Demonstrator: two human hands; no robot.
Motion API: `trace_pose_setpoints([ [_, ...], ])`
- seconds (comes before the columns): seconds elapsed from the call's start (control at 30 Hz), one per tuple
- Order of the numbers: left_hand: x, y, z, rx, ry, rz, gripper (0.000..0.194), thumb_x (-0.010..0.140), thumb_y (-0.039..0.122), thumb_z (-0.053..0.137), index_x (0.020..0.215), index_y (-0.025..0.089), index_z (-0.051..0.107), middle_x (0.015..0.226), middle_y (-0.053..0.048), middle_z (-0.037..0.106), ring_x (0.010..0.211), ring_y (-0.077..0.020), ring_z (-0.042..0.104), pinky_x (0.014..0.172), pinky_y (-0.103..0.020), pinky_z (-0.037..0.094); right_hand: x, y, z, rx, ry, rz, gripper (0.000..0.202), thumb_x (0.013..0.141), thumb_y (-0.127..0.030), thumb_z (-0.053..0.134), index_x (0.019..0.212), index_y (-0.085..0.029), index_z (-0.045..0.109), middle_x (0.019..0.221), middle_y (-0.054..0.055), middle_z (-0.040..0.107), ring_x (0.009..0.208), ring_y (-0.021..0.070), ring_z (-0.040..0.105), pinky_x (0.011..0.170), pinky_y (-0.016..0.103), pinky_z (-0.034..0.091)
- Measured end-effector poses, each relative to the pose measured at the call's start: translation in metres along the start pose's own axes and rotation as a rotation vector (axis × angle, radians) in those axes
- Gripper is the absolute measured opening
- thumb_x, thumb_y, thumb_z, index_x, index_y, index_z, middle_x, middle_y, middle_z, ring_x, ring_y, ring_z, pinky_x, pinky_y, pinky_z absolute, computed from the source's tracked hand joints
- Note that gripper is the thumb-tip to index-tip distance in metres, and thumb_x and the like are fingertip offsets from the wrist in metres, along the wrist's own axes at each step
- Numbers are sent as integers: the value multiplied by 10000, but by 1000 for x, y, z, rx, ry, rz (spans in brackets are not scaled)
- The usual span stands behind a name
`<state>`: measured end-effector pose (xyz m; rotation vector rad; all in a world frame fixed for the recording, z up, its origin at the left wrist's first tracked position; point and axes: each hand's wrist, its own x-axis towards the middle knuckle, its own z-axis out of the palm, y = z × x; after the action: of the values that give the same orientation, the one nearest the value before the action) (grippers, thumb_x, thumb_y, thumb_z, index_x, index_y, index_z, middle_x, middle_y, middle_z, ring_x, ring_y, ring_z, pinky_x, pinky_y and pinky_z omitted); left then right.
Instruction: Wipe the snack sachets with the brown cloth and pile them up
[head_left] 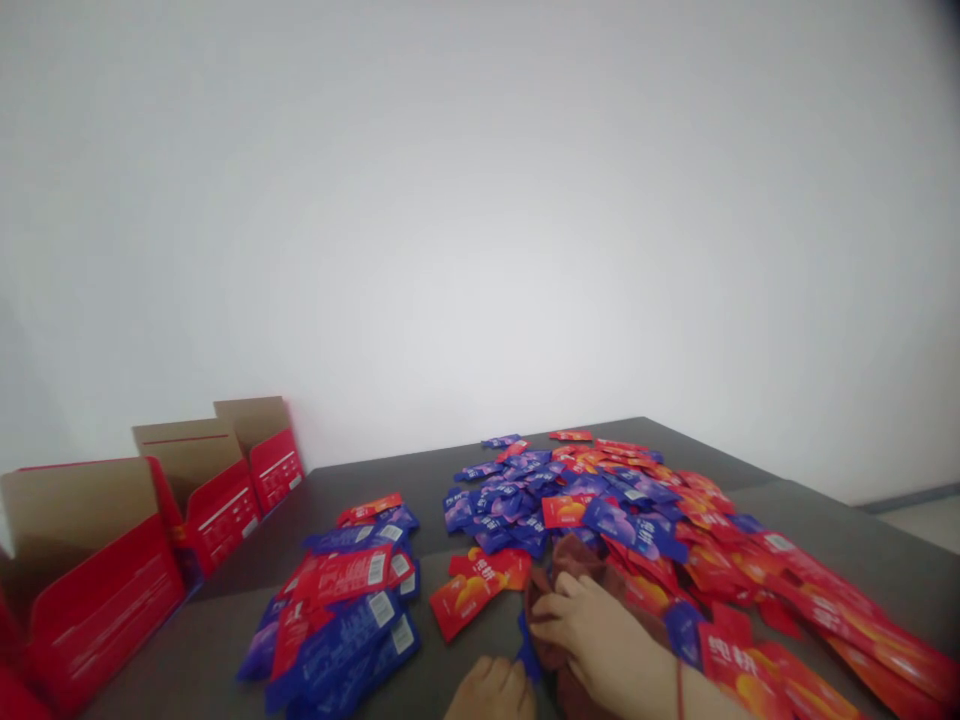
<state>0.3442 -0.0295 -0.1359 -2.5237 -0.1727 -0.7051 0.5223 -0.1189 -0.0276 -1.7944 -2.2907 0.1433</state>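
Note:
My right hand [585, 635] is closed on a crumpled brown cloth-like piece [571, 556] near the table's front edge, its fingers curled into the folds. Lower and to the left, my left hand [491, 690] shows curled fingers at the bottom of the view, and what they hold is hidden. A bit of a blue packet [529, 650] shows between the two hands. Just beyond them lie red-orange packets [476, 590] with fruit pictures. The big mixed heap of red and blue packets [555, 490] spreads behind and to the right of my right hand.
On the left, a smaller stack of blue and red packets [345, 580] lies with barcodes facing up. Three open red cardboard boxes [105, 600] stand in a row along the left side. The dark table [337, 487] ends near a pale wall [480, 220].

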Motion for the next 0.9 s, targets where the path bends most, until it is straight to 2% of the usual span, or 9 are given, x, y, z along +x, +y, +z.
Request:
trace_pose_setpoints([
  [0.07, 4, 0, -4, -55, -75, -37, 181, 934, 143, 467, 790, 172, 572, 693, -11, 624, 628, -151, 570, 567, -272, 360, -1, -11, 3, -21, -31, -85, 275, 829, -192, 515, 1031, -293, 671, 1069, -9, 700, 1028, 230, 522, 905, 418, 376],
  [0.17, 6, 0, -9, -116, -177, -60, 167, 925, 138, 476, 833, 178, 610, 741, -19, 650, 666, -164, 586, 605, -290, 373, -2, -14, 9, -73, 23, -110, 197, 887, -225, 524, 1006, -277, 671, 1055, 13, 692, 1014, 210, 552, 910, 400, 430],
  [0.3, 8, 0, -12, -174, -254, -59, 186, 929, 140, 473, 886, 185, 649, 828, -34, 690, 724, -173, 612, 698, -306, 404, -8, 2, 9, -113, 55, -74, 262, 946, -344, 522, 1169, -221, 585, 1221, 72, 585, 1017, 204, 584, 864, 423, 508],
  [0.47, 17, 1, -22, -275, -352, -122, 178, 928, 201, 509, 899, 178, 683, 900, -53, 708, 813, -194, 629, 878, -343, 396, -12, 16, 11, -141, 60, -28, 294, 940, -351, 537, 1195, -209, 567, 1224, 75, 579, 1018, 210, 589, 851, 428, 518],
  [0.57, 22, -2, -31, -275, -443, -173, 191, 925, 232, 534, 1036, 154, 670, 936, -73, 702, 878, -213, 629, 921, -363, 386, -10, 14, 21, -137, 62, -17, 304, 934, -359, 548, 1195, -204, 567, 1221, 75, 579, 1016, 211, 591, 850, 430, 517],
  [0.7, 27, -13, -36, -277, -466, -229, 325, 928, 340, 565, 1183, 147, 619, 1105, -114, 669, 1086, -263, 577, 954, -386, 376, -4, 13, 33, -123, 82, 3, 293, 942, -365, 534, 1195, -221, 567, 1239, 74, 570, 1016, 203, 588, 849, 418, 518],
  [0.8, 36, -19, -37, -320, -465, -244, 392, 881, 450, 622, 1129, 148, 653, 1120, -118, 666, 1095, -278, 566, 922, -378, 396, -1, 22, 31, -125, 105, 47, 260, 934, -309, 535, 1170, -221, 598, 1247, 87, 587, 1046, 221, 583, 894, 445, 499],
  [0.9, 51, -20, -39, -311, -495, -311, 436, 846, 498, 649, 1040, 109, 686, 1052, -138, 679, 1023, -291, 581, 891, -393, 409, 0, 34, 22, -131, 130, 161, 346, 836, -111, 495, 1138, -167, 653, 1216, 129, 642, 1106, 279, 570, 975, 482, 445],
])
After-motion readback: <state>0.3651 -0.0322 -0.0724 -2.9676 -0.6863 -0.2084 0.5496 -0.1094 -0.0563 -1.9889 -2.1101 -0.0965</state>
